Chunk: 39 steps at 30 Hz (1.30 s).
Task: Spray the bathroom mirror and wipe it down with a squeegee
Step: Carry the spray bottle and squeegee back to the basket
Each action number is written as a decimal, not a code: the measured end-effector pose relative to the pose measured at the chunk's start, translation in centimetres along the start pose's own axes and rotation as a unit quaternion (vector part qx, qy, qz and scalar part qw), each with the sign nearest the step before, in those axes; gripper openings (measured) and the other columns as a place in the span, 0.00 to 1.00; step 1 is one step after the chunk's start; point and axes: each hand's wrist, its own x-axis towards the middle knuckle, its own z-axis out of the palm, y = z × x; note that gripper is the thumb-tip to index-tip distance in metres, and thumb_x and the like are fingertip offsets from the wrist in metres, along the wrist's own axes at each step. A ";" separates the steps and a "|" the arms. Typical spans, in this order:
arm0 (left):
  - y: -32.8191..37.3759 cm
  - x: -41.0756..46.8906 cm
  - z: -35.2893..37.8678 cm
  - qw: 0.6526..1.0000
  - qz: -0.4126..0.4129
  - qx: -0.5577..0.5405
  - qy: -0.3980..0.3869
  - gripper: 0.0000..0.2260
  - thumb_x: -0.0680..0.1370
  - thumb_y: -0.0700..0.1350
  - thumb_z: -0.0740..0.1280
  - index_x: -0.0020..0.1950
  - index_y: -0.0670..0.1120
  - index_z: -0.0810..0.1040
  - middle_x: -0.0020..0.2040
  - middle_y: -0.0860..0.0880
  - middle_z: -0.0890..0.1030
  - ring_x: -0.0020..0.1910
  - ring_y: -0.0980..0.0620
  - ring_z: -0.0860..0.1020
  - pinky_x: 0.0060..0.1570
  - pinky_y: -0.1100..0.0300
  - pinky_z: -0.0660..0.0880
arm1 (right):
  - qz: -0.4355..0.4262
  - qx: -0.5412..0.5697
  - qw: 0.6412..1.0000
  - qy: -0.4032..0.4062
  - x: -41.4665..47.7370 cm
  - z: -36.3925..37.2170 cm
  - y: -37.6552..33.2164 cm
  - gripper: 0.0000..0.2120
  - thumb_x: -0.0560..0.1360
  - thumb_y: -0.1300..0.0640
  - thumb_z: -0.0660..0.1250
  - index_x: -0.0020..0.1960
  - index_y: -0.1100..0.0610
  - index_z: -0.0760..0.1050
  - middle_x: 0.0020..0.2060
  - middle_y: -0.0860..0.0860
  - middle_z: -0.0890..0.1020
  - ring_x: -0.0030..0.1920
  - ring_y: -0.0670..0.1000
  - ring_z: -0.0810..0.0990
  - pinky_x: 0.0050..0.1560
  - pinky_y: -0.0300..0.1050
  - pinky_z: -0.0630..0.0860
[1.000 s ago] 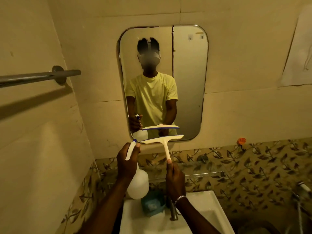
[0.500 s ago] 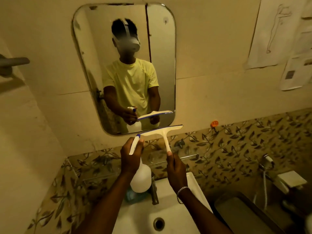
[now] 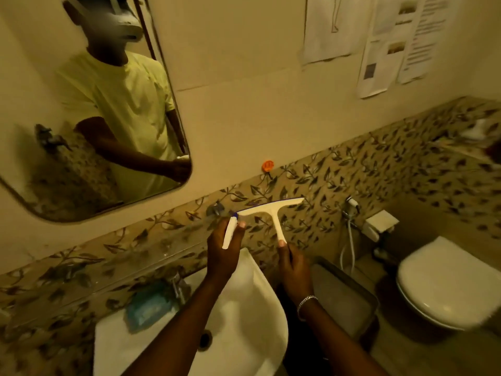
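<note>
The rounded wall mirror (image 3: 40,109) hangs at the upper left and reflects a person in a yellow shirt. My left hand (image 3: 223,251) grips the head of a white spray bottle (image 3: 230,234), whose trigger points up; its body is mostly hidden behind the hand. My right hand (image 3: 294,267) holds the handle of a white T-shaped squeegee (image 3: 273,213), blade up, with a dark blue rubber edge. Both tools are below and right of the mirror, in front of the leaf-patterned tiles, apart from the glass.
A white basin (image 3: 252,316) with a tap (image 3: 179,287) and a blue soap dish (image 3: 149,308) sits below my arms. A bin (image 3: 341,299), a toilet (image 3: 444,286), a hose sprayer (image 3: 351,210) and wall papers (image 3: 385,50) lie to the right. An orange hook (image 3: 267,166) is on the wall.
The view has swung right and down, so the mirror has slid to the upper left and the toilet has come into view. Both hands still hold their tools, now lower than the mirror.
</note>
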 end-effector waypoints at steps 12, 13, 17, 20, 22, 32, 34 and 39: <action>-5.6 -2.1 15.6 0.966 -0.065 0.100 -0.228 0.33 0.70 0.61 0.75 0.66 0.42 0.74 0.59 0.47 0.76 0.59 0.48 0.74 0.61 0.50 0.74 | 0.081 -0.136 0.987 0.016 4.1 -13.9 10.9 0.18 0.74 0.60 0.74 0.51 0.41 0.69 0.43 0.44 0.79 0.42 0.33 0.79 0.35 0.28 0.74; -6.3 -2.3 16.8 0.961 -0.071 0.101 -0.248 0.35 0.69 0.62 0.75 0.67 0.41 0.73 0.60 0.48 0.75 0.60 0.48 0.74 0.61 0.50 0.74 | 0.085 -0.148 0.985 0.022 4.4 -14.8 12.1 0.19 0.73 0.60 0.75 0.50 0.40 0.70 0.43 0.42 0.79 0.43 0.32 0.79 0.35 0.27 0.74; -10.1 -3.4 21.2 0.941 -0.096 0.111 -0.305 0.42 0.65 0.66 0.75 0.71 0.42 0.72 0.65 0.45 0.73 0.62 0.47 0.74 0.60 0.54 0.74 | 0.102 -0.187 0.977 0.031 5.2 -18.0 17.2 0.19 0.71 0.57 0.78 0.57 0.43 0.76 0.47 0.37 0.78 0.47 0.37 0.80 0.42 0.28 0.72; -13.5 -4.4 24.5 0.926 -0.103 0.147 -0.332 0.40 0.66 0.59 0.80 0.72 0.45 0.71 0.70 0.42 0.71 0.66 0.44 0.74 0.63 0.47 0.76 | 0.096 -0.219 0.971 0.022 5.9 -19.9 21.6 0.20 0.72 0.58 0.77 0.62 0.50 0.79 0.53 0.43 0.79 0.53 0.43 0.79 0.51 0.39 0.77; -15.7 -5.2 26.5 0.918 -0.097 0.163 -0.348 0.40 0.66 0.59 0.80 0.73 0.44 0.71 0.70 0.41 0.71 0.66 0.43 0.74 0.64 0.46 0.76 | 0.103 -0.241 0.965 0.014 6.3 -20.9 24.6 0.20 0.73 0.57 0.76 0.63 0.51 0.79 0.56 0.47 0.81 0.55 0.47 0.80 0.55 0.45 0.79; -24.1 -9.1 33.5 0.901 -0.122 0.170 -0.381 0.43 0.67 0.56 0.81 0.77 0.45 0.68 0.72 0.43 0.72 0.70 0.45 0.72 0.64 0.60 0.69 | 0.117 -0.363 0.922 -0.061 8.8 -23.5 35.7 0.20 0.76 0.51 0.73 0.68 0.51 0.79 0.58 0.49 0.84 0.58 0.52 0.79 0.59 0.50 0.78; -25.5 -9.7 34.4 0.899 -0.126 0.166 -0.384 0.43 0.67 0.54 0.81 0.77 0.44 0.68 0.71 0.43 0.72 0.69 0.46 0.73 0.61 0.64 0.66 | 0.120 -0.378 0.914 -0.081 9.3 -23.6 37.2 0.21 0.77 0.51 0.72 0.69 0.50 0.78 0.60 0.49 0.84 0.59 0.52 0.79 0.60 0.54 0.78; -28.3 -10.7 36.0 0.895 -0.134 0.175 -0.387 0.44 0.65 0.52 0.82 0.76 0.42 0.68 0.69 0.41 0.74 0.66 0.45 0.74 0.60 0.69 0.63 | 0.132 -0.422 0.891 -0.106 10.5 -23.4 40.4 0.22 0.77 0.48 0.69 0.71 0.46 0.76 0.63 0.45 0.82 0.64 0.52 0.77 0.64 0.57 0.72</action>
